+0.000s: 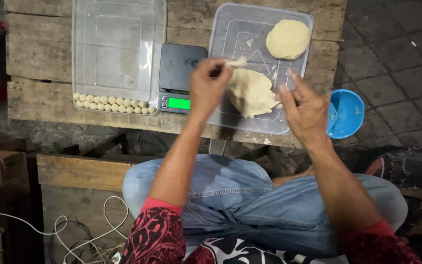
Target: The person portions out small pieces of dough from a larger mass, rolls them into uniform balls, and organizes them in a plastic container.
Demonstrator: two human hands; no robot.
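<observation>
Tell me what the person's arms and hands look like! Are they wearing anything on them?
Both arms are bare from the upper arm down. The left hand and right hand wear no gloves, rings or watch that I can see. The right hand's fingertips look dusted with pale flour or dough. Short sleeves sit high on each arm, red with a dark swirly pattern and a plain red edge.

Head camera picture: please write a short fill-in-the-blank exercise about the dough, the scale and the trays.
1. The left hand pinches a small piece of ____.
2. The black scale stands ____ the two clear trays.
3. The small dough balls lie in the tray in ____ rows.
4. The bowl beside the bench is ____.

Missing words: dough; between; two; blue
</observation>
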